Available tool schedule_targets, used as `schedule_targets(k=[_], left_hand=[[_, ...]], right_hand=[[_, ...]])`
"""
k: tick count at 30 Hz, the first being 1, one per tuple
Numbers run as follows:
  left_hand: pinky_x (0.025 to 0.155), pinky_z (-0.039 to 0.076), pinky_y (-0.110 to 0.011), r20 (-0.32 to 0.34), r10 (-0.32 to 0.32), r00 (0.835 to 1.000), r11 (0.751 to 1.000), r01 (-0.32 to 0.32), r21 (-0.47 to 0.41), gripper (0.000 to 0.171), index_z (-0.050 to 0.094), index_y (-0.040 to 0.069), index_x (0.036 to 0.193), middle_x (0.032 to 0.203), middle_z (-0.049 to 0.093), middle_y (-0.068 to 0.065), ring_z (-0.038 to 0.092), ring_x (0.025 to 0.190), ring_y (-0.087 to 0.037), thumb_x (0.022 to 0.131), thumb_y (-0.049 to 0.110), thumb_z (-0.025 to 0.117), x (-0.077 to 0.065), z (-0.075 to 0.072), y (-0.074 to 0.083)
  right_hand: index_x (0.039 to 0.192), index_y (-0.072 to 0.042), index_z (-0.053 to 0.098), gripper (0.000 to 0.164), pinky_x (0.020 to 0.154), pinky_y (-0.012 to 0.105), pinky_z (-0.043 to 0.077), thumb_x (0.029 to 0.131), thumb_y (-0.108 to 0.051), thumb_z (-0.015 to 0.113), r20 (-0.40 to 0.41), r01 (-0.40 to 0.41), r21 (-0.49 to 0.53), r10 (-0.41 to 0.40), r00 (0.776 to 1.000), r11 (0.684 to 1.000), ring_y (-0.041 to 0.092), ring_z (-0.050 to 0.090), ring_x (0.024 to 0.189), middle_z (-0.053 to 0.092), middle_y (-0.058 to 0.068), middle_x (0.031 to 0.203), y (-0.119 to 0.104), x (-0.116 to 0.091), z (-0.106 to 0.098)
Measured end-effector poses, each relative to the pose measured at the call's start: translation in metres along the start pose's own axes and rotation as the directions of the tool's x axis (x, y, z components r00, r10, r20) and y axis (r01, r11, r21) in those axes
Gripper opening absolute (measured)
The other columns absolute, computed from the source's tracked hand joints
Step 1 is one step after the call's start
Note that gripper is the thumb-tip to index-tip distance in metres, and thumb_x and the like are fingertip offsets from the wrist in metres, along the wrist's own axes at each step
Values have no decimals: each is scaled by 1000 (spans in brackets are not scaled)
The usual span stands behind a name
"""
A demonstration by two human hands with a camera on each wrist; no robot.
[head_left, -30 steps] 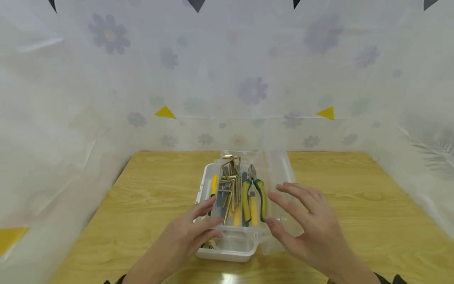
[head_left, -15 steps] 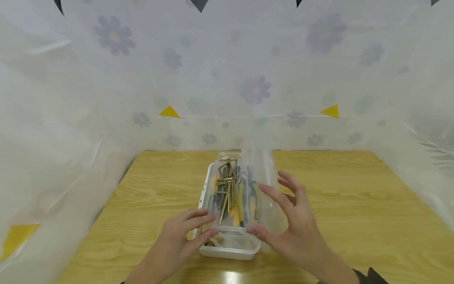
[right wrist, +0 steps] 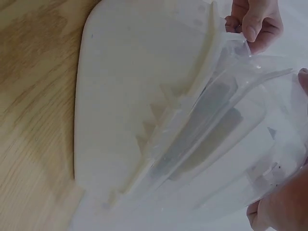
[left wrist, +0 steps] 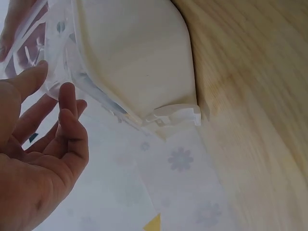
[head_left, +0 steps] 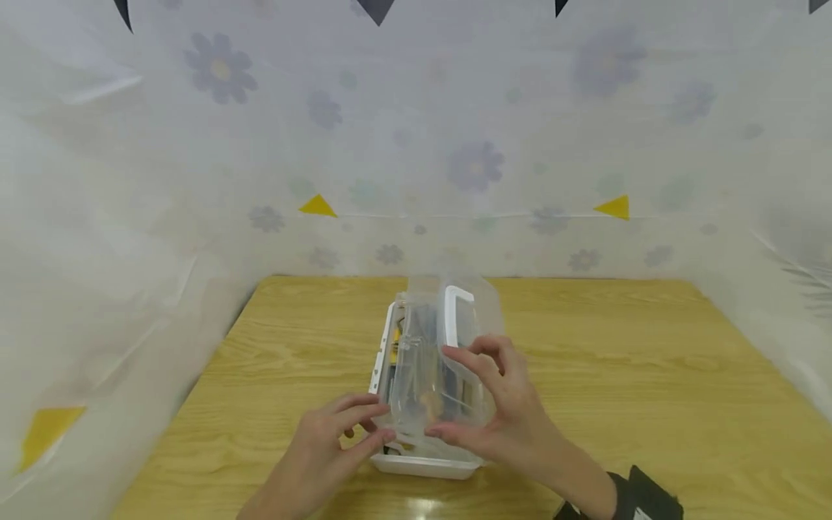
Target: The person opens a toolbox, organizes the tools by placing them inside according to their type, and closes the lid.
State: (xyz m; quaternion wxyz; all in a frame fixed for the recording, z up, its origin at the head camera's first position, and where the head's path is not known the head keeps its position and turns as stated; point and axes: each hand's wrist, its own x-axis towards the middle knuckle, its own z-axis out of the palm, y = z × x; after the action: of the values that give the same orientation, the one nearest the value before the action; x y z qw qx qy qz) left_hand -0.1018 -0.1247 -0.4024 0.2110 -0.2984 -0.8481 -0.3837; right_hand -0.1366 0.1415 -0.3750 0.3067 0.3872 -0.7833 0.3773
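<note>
A white plastic toolbox stands on the table with a clear inner tray above its base. Its clear lid, with a white handle, leans over the tray from the right. My right hand holds the lid's near end, thumb apart from the fingers. At the near left corner, my left hand pinches the clear tray's edge between thumb and curled fingers; the left wrist view shows this hand by the clear plastic. Tools inside are blurred behind the plastic, with a yellow one at the left.
The wooden table extends around the toolbox. Pale flower-printed sheeting hangs at the back and sides, with yellow triangles on it. On the white wall of the box, a latch shows in the left wrist view.
My right hand has swung the lid leftward over the tray, covering the hex keys and the green-and-yellow pliers seen earlier. The left hand stays at the near left corner.
</note>
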Motion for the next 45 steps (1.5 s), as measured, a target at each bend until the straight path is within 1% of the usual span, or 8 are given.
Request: schedule_targets(k=[4,9,16,25,29,37,43,45], left_hand=[[61,51,-19,31,-30,999,999,31,-24,26,77,14,114,114,76,0,66,80,4,89,15,80,-4,-1,-1],[56,45,-18,36,-45,998,998,46,-34,29,74,17,121,105,76,9,59,74,8,92,12,75,-10,-9,-6],[58,47,-19,55,-120,991,991,123,-48,25,74,20,120,106,76,12,60,76,7,95,15,73,-14,-11,-12],[62,53,-23,-18,-308,951,942,302,-146,26,72,23,125,106,77,13,66,78,-2,104,16,59,-15,-16,-5],[69,56,-24,-58,-307,950,940,293,-176,28,71,21,128,112,77,9,69,83,-4,102,13,63,-12,-17,-3],[66,54,-22,-4,-366,930,925,364,-110,22,75,24,117,110,74,14,63,84,1,96,20,72,-14,-15,-5],[65,53,-21,51,-269,962,963,268,19,20,77,15,115,108,74,9,64,86,1,95,13,71,-17,-9,-11],[65,52,-20,67,-256,964,966,254,36,21,76,13,116,110,74,7,64,87,0,96,14,70,-17,-8,-12]], right_hand=[[137,-13,61,78,79,27,41,78,-57,83,12,-10,6,10,1000,1000,16,42,105,48,8,116,-2,-3,5],[139,-18,61,81,81,31,36,72,-56,89,55,-45,-34,47,997,998,14,41,103,48,3,114,-8,-3,10],[137,-18,63,83,86,36,29,67,-51,93,75,7,-64,-2,997,998,12,44,102,47,1,107,-10,3,16],[134,-19,65,84,83,30,28,64,-53,93,102,54,-115,-43,994,992,10,48,97,50,0,105,-15,6,27],[137,-20,65,83,82,30,28,67,-57,91,135,79,-160,-58,989,984,11,51,99,53,0,110,-17,8,31],[133,-21,68,70,87,38,38,75,-57,85,170,182,-206,-148,974,961,13,60,108,62,3,120,-16,4,35],[124,-20,73,57,91,40,44,80,-55,83,204,240,-246,-191,960,939,15,64,115,66,5,125,-13,-2,39],[124,-20,73,57,92,41,46,81,-55,82,210,251,-257,-199,957,933,15,64,115,67,5,125,-13,-4,39]])
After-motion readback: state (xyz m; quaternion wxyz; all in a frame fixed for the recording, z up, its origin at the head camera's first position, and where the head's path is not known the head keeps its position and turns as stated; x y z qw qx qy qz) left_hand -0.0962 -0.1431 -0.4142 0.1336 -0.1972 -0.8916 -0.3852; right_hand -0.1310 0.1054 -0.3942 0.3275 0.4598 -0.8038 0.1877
